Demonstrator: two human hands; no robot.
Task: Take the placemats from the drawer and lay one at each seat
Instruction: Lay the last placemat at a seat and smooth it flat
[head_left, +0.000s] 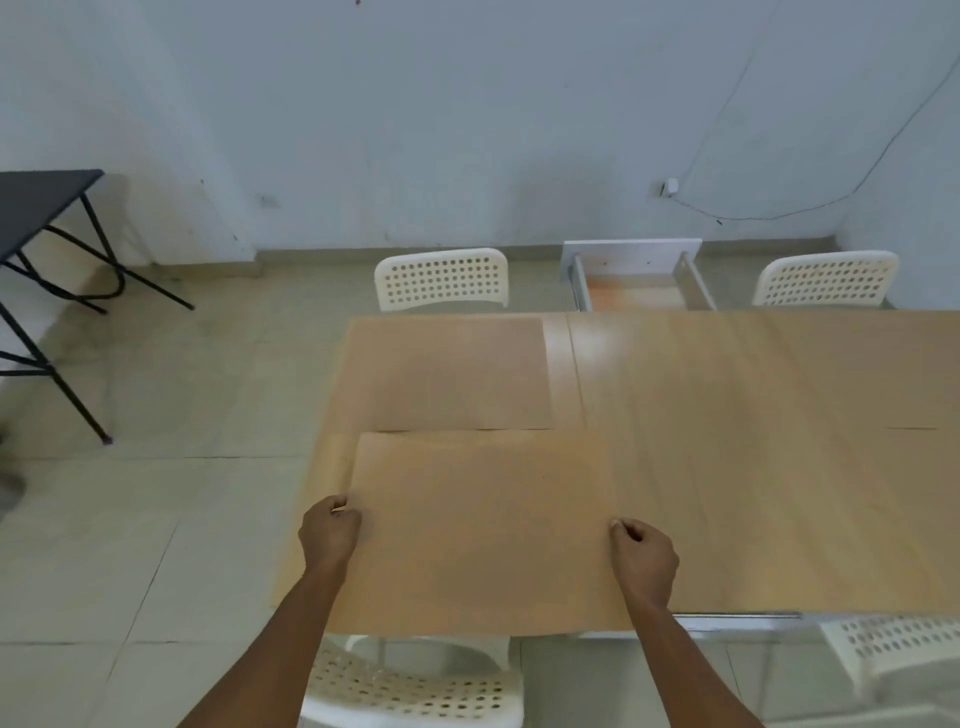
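At the near-left seat, both hands, left hand and right hand, grip 1 placemat; lower it flat, squared with the tabletop edge.

A sparsely furnished dining room in a plain home or staged test room is suggested. A long wooden bench is flanked by white perforated plastic chairs: two at the far edge, two at the near edge. Pale floor tiles, a bare scuffed wall with a trailing cable, and a black folding table are seen.
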